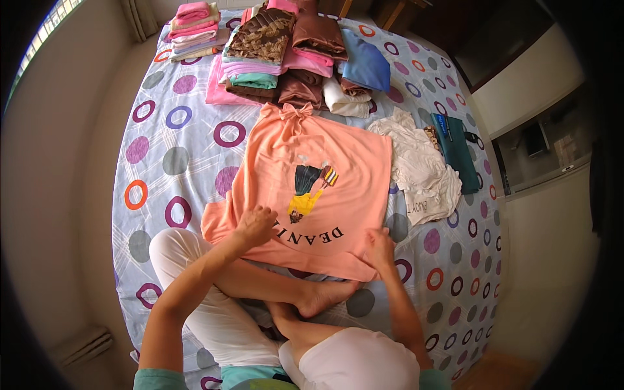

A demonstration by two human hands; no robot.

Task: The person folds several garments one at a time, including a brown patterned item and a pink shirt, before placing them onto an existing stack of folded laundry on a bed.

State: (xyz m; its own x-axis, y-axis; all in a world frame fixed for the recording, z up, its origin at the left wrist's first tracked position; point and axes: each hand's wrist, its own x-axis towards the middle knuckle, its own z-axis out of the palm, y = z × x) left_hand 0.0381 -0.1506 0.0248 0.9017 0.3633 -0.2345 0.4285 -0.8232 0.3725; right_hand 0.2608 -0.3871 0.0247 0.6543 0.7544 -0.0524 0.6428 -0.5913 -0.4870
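Note:
A peach shirt (354, 169) lies spread before me, its printed figure and lettering upside down to me. A tied bow (296, 113) sits at its far edge. Over the shirt's near left part, my left hand (257, 226) is closed, its fingers bunched at the cloth. At the near right corner, my right hand (379, 248) pinches the shirt's edge. Part of the fabric bulges out on the left beside my left wrist. My fingertips are partly hidden by the hands themselves.
The bed (153, 201) has a circle-patterned sheet. Folded clothes (260, 39) are heaped at the far side, with a smaller stack (194, 32) to their left. A crumpled white shirt (419, 166) and a dark green flat item (457, 153) lie right. My crossed legs (227, 325) are near.

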